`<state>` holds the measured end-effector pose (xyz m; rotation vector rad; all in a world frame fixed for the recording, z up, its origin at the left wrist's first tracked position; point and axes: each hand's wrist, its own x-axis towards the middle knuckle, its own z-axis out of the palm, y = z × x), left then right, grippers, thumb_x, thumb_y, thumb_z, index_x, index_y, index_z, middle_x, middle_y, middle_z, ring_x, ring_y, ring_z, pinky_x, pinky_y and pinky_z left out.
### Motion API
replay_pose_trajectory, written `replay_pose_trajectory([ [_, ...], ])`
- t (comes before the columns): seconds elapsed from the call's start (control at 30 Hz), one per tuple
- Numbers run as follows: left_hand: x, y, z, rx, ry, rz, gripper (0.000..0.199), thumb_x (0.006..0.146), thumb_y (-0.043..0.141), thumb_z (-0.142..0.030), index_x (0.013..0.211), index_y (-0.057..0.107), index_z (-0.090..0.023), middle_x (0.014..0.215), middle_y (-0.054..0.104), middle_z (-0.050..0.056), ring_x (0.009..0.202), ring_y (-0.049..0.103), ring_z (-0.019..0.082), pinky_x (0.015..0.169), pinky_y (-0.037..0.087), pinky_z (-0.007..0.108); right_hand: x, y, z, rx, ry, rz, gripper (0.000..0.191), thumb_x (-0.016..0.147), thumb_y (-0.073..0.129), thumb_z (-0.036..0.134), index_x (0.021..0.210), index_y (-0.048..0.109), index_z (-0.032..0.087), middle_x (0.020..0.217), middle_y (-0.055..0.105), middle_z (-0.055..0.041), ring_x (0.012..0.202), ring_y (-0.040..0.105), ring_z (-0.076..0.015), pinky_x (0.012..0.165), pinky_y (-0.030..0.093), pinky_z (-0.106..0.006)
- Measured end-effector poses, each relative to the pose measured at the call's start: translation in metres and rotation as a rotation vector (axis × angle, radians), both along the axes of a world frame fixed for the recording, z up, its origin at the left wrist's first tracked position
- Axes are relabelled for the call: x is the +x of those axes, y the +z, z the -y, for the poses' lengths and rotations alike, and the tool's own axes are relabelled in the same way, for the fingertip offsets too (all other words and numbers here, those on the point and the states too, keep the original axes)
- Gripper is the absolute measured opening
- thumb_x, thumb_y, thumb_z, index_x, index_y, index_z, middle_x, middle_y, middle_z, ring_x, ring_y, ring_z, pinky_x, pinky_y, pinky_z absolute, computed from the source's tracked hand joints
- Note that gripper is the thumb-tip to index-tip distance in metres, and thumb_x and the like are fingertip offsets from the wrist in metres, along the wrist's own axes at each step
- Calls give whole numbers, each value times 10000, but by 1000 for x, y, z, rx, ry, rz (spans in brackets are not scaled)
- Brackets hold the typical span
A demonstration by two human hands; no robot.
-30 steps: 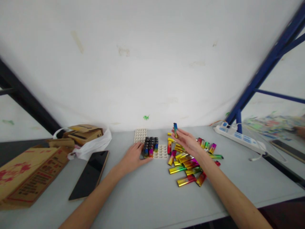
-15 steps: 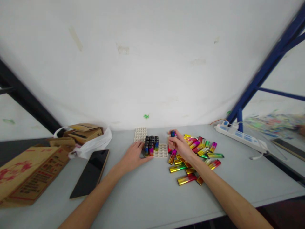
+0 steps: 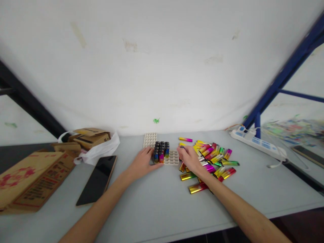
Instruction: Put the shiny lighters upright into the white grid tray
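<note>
Left hand: left hand (image 3: 142, 163) rests flat on the table (image 3: 157, 199), fingers spread and lightly curved against the left side of the tray (image 3: 172, 158); it grips nothing.
Right hand: right hand (image 3: 190, 159) is just right of the tray, fingers curled down over the near-left part of the pile; whether they pinch a lighter cannot be told from this view.
Tray: white, with round sockets, near the middle of the table's far edge; its left part holds a block of upright lighters (image 3: 161, 151), its right sockets show bare.
Pile: loose lighters (image 3: 215, 158), shiny gold, pink and green, lie scattered right of the tray, towards the far edge.
Left side: a dark phone (image 3: 97, 179) lies flat; a cardboard box (image 3: 27, 180) sits at the left edge; a white bag (image 3: 101, 150) behind it.
Right side: a power strip (image 3: 258, 144) near the far right corner.
</note>
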<state>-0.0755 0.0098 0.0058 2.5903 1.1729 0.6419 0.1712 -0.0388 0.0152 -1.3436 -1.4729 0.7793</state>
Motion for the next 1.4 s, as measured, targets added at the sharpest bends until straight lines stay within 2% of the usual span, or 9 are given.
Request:
replay_pose_trajectory([
  [0.2,0,1,0,0,-2,-15,569,853,694,-615,1211,657,-174,1208,667,167,1150,622,354,1052,497,506,-4,0,1,28,31,40,318,884,446,361,598,364,249,558,373,38,537,383,-142,509,301,-259],
  [0.37,0,0,0,-8,1,-3,568,851,700,-603,1208,662,-163,1207,668,176,1146,626,363,1050,498,526,-4,9,3,78,19,177,382,983,443,461,672,427,240,603,459,30,604,475,-163,583,357,-275],
  [0.5,-1,-1,0,-3,-12,15,557,848,717,-583,1228,657,-180,1227,666,159,1158,624,348,1056,496,511,-4,14,5,141,51,306,340,1046,423,495,833,492,240,701,558,19,680,546,-184,655,403,-294],
  [0.7,0,-1,1,7,-6,-11,577,853,700,-620,1218,662,-174,1189,674,159,1147,628,353,1052,499,508,0,16,6,321,130,539,347,1084,396,458,858,522,227,938,621,-69,891,593,-217,824,453,-330],
  [0.9,-1,-3,1,2,-14,-3,621,863,692,-621,1289,629,-174,1260,658,171,1212,605,356,1082,485,514,-1,10,2,228,112,638,393,1079,433,490,798,533,234,677,603,-10,654,578,-194,653,381,-300],
  [1.1,1,-2,1,-13,-4,5,634,853,703,-617,1298,626,-173,1275,653,176,1215,607,362,1088,480,520,-6,1,-3,211,121,822,352,1075,473,461,909,635,197,794,720,-85,732,670,-231,651,406,-299],
  [1.27,1,-2,1,-15,6,11,600,838,718,-610,1249,651,-178,1227,670,170,1182,623,361,1073,488,515,-19,11,3,196,93,1028,344,1039,542,484,985,675,171,892,750,-144,823,705,-269,745,459,-326],
  [1.4,0,-3,-1,-4,1,6,612,845,707,-614,1261,642,-170,1254,662,173,1206,614,358,1083,484,507,-9,19,3,176,148,1003,447,1036,485,579,960,675,182,867,745,-101,828,703,-244,774,478,-316],
])
